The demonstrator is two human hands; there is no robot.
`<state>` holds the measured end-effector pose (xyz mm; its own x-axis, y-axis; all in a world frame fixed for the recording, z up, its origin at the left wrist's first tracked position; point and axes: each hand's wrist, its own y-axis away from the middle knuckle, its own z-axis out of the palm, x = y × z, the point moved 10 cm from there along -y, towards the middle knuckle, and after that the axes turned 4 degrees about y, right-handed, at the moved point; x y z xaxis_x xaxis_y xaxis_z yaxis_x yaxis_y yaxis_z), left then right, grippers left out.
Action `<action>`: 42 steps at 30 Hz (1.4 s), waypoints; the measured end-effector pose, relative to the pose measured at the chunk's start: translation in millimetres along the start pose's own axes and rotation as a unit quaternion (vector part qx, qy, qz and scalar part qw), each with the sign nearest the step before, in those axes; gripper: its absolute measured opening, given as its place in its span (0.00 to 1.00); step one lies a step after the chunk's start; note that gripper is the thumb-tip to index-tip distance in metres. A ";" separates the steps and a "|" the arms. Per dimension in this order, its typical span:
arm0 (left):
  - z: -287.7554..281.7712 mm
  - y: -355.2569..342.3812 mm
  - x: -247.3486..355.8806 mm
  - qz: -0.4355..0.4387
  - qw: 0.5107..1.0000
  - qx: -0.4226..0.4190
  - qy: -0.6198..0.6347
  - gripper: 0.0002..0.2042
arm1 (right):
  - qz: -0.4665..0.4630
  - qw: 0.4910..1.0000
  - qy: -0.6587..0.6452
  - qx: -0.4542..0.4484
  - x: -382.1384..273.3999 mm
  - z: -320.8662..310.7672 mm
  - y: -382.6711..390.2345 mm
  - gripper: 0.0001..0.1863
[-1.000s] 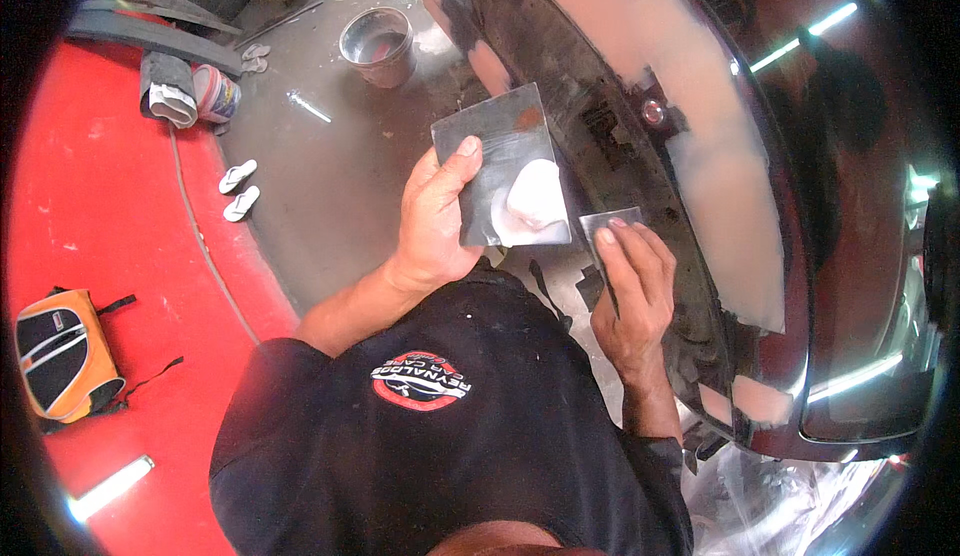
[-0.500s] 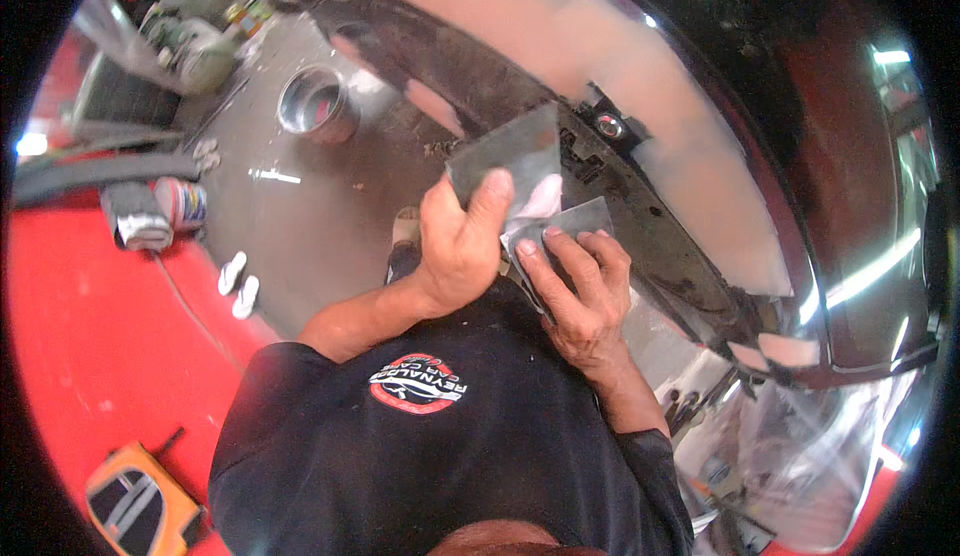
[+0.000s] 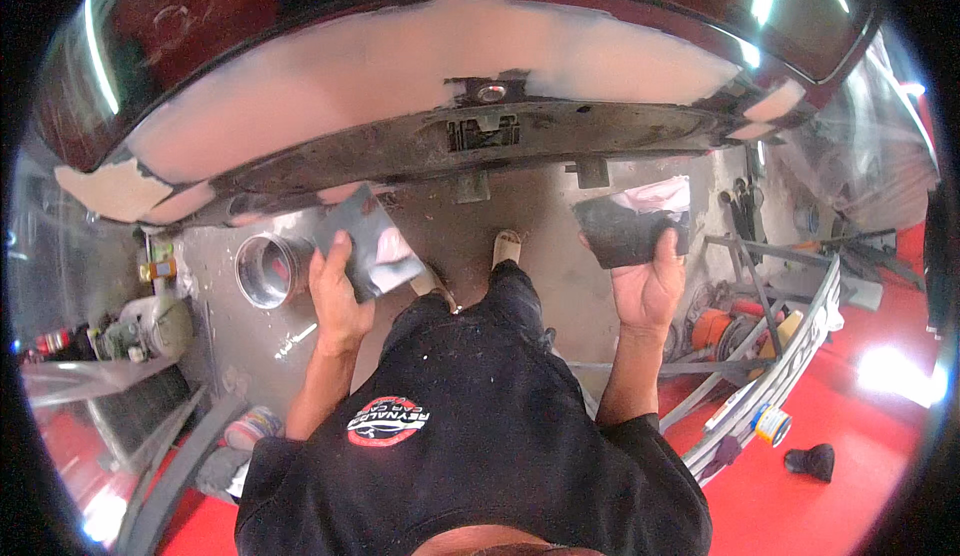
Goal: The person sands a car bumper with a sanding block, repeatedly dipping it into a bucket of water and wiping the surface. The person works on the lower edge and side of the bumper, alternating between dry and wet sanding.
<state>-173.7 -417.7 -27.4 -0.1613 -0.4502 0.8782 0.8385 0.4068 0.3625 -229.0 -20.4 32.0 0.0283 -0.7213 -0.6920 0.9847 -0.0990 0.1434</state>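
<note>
My left hand (image 3: 338,296) is closed on a flat grey putty plate (image 3: 350,224), thumb on its face. Pale pink putty (image 3: 394,258) is smeared near that plate's right edge. Well apart to the right, my right hand (image 3: 648,294) grips a dark flat putty spreader (image 3: 622,231), its thumb on the face. More pink putty (image 3: 655,196) lies along the spreader's far edge. Beyond both hands curves a dark red car panel (image 3: 330,11), with a broad band of dried pinkish filler (image 3: 400,61) across it. Neither plate touches the panel.
An open metal can (image 3: 270,271) stands on the grey floor (image 3: 420,181), left of my left hand. Machinery (image 3: 150,328) and clutter lie farther left. To the right are a metal frame (image 3: 745,366), a small round container (image 3: 772,424) and hanging plastic sheeting (image 3: 850,156).
My hands have moved apart; half a second ago the two plates were close together with putty at their meeting edges. My view has turned, bringing the car panel straight ahead.
</note>
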 end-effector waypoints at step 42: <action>-6.3 -22.9 -26.1 -0.074 0.994 0.031 0.077 0.14 | -0.566 0.383 0.729 0.030 52.5 85.5 -81.9 0.33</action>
<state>-185.4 -420.3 -60.6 -0.1944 -0.6233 0.7574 0.7776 0.3728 0.5063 -322.8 -108.8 44.5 -0.3019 0.9533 0.0118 0.5033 0.1699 -0.8472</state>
